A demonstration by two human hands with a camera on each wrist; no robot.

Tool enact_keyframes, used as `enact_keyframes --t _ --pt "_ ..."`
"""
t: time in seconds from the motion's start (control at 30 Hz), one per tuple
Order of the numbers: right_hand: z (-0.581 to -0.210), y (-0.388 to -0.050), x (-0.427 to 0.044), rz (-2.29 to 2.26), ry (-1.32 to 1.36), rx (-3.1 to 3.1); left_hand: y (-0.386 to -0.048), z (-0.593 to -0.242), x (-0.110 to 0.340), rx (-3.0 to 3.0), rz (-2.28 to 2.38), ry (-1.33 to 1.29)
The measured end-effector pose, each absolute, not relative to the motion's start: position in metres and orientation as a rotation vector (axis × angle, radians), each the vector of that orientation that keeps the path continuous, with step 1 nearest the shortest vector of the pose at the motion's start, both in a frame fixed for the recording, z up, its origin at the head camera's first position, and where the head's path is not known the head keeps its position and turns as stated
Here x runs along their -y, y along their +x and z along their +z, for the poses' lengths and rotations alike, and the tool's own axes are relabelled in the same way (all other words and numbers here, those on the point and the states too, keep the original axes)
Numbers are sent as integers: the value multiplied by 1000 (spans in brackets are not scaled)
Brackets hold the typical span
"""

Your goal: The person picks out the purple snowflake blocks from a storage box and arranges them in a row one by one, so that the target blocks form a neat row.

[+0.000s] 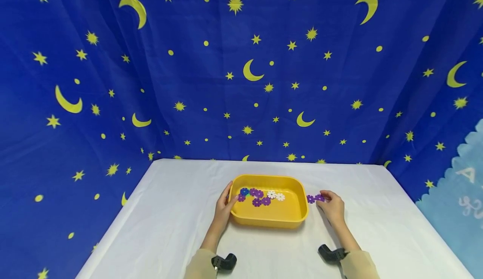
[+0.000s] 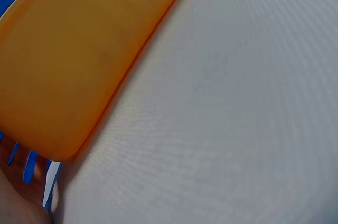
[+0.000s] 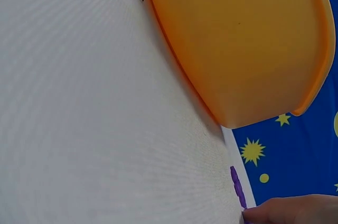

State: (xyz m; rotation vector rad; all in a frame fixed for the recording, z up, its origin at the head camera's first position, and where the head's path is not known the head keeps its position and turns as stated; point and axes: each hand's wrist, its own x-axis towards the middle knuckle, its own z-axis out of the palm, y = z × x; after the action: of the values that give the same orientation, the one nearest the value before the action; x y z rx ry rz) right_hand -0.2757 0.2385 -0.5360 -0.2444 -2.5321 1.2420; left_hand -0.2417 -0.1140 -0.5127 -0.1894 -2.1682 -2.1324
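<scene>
Yellow tub (image 1: pixel 269 222), gripped at one end by the left hand (image 1: pixel 222 207), already holds several flower discs (image 1: pixel 257 202); a purple pair (image 1: pixel 310 199), pinched by the right hand (image 1: pixel 333 207), isn't in yet.

The white-covered counter (image 1: pixel 162 220) bears a yellow tub (image 1: pixel 268 221), with purple discs (image 1: pixel 311 199) just beside the tub.

The head view is bright and evenly lit, a soft shadow edging the yellow tray (image 1: pixel 269 221) on the white worktop (image 1: pixel 181 195). The 2 wrist views look dimmer, greyer and softer.
</scene>
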Motion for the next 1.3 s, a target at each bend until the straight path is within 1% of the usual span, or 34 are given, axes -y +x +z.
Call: enact_keyframes --t 0.47,0.67,0.97,1.3 --pt "-537 -278 -240 1267 -275 2436 -243 -515 114 2184 -2119 -199" --pt "-526 -280 -234 1348 -301 2351 -244 -514 114 2195 -2098 -186" --pt "-507 -278 -217 1432 -205 2276 -244 -514 114 2170 -2123 -182" --pt "-488 -281 -199 1561 -192 2262 -244 -514 114 2162 -2139 -197"
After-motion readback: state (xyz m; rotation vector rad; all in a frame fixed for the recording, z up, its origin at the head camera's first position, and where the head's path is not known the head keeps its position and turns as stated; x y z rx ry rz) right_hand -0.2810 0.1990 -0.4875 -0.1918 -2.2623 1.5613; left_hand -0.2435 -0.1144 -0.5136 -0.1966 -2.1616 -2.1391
